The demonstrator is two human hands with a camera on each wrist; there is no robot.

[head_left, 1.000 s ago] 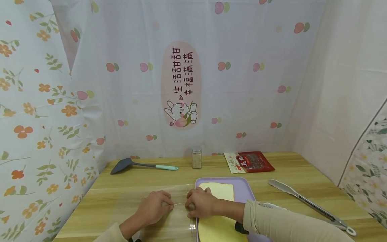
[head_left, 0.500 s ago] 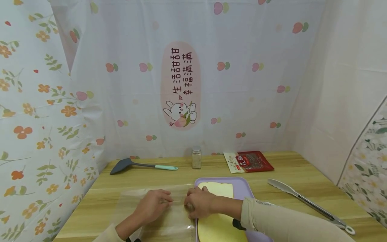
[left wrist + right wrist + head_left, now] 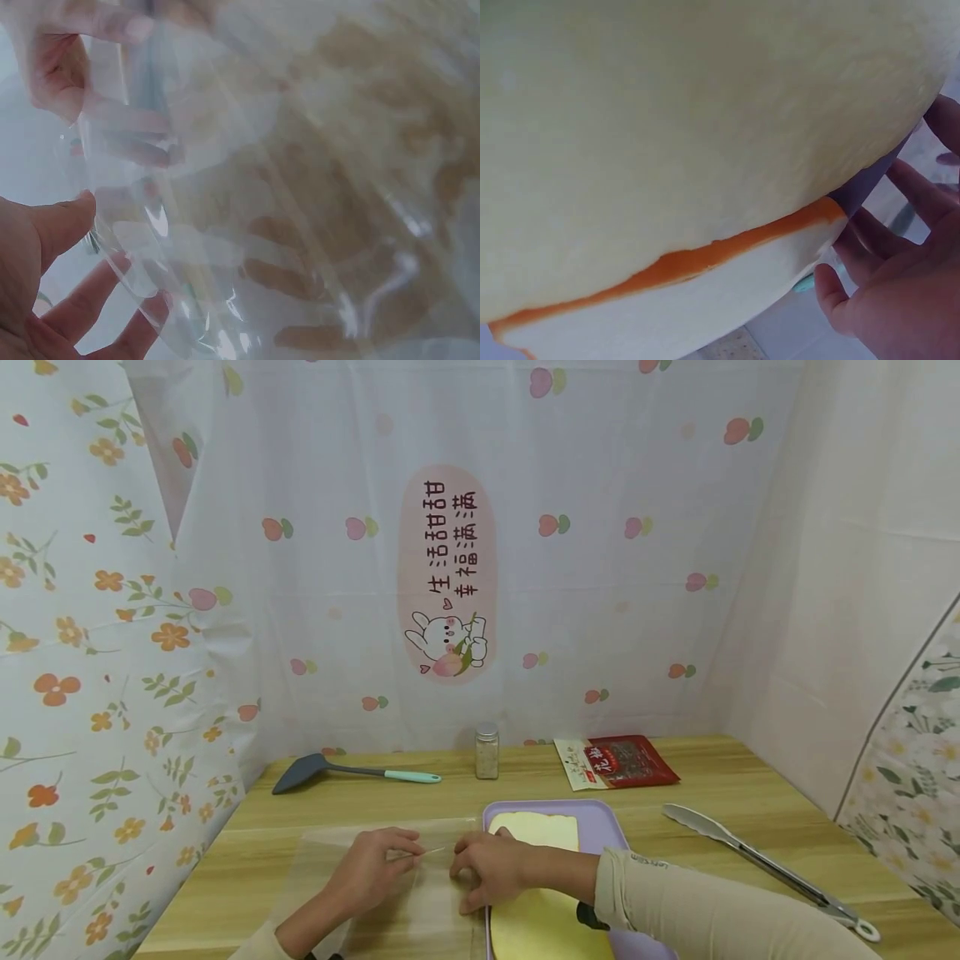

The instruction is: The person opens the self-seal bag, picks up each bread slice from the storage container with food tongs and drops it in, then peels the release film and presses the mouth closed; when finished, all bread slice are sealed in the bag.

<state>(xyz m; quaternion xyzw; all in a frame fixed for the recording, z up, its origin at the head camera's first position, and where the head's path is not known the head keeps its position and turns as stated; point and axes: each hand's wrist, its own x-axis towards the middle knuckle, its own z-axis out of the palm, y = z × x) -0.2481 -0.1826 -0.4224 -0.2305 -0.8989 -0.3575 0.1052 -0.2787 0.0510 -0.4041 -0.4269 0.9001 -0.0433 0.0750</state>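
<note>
A clear plastic bag point(image 3: 315, 852) lies flat on the wooden table at the front. My left hand point(image 3: 371, 868) pinches a thin edge of it between thumb and index finger. Facing it, my right hand point(image 3: 491, 867) touches the bag's right part beside a lilac tray point(image 3: 617, 827), fingers bent and thumb apart. In the left wrist view, some fingers show through the glossy plastic point(image 3: 337, 187). Pale yellow slabs point(image 3: 540, 931) lie on the tray, partly under the right forearm; the right wrist view shows an orange-brown edge point(image 3: 682, 262) on them.
At the back lie a spatula point(image 3: 330, 768) with a mint handle, a small jar point(image 3: 487, 753) with a metal lid and a red food packet point(image 3: 630, 762). Metal tongs point(image 3: 765, 864) lie on the right. Patterned curtains point(image 3: 600, 568) surround the table point(image 3: 225, 868).
Both hands stay at the bag. My right hand has shifted slightly left, its thumb and index now wider apart. The left hand has moved a little to the left; a pinched edge shows beyond its fingertips.
</note>
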